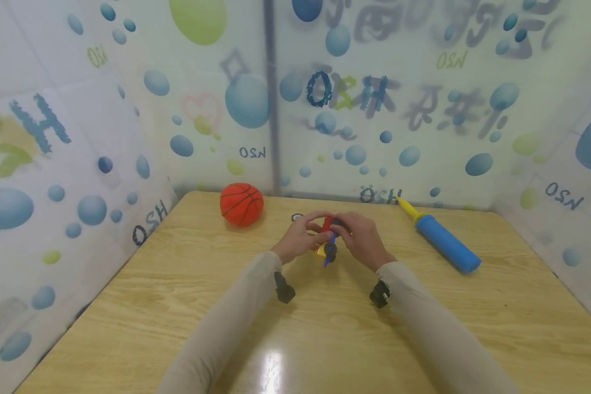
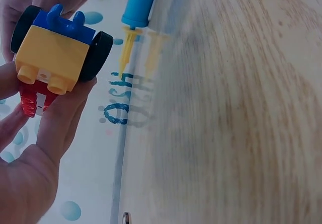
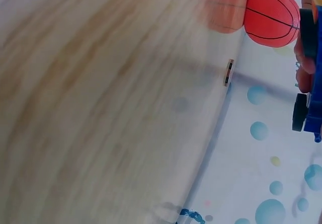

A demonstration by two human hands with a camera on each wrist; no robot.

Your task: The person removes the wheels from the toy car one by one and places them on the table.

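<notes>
Both hands (image 1: 332,235) hold yellow, blue, red block car (image 2: 53,58).

Beige long sleeves (image 1: 226,323); black wrist cameras (image 1: 284,288).

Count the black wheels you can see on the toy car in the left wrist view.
2: one wheel at the toy car's left end, one wheel at its right. Others may be hidden.

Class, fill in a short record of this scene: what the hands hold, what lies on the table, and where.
Held item: toy block car, yellow, blue and red with black wheels
Left hand: grips the car
Right hand: grips the car
Far left: orange ball
Far right: blue pump with yellow nozzle, lying flat
Surface: wooden table
</notes>
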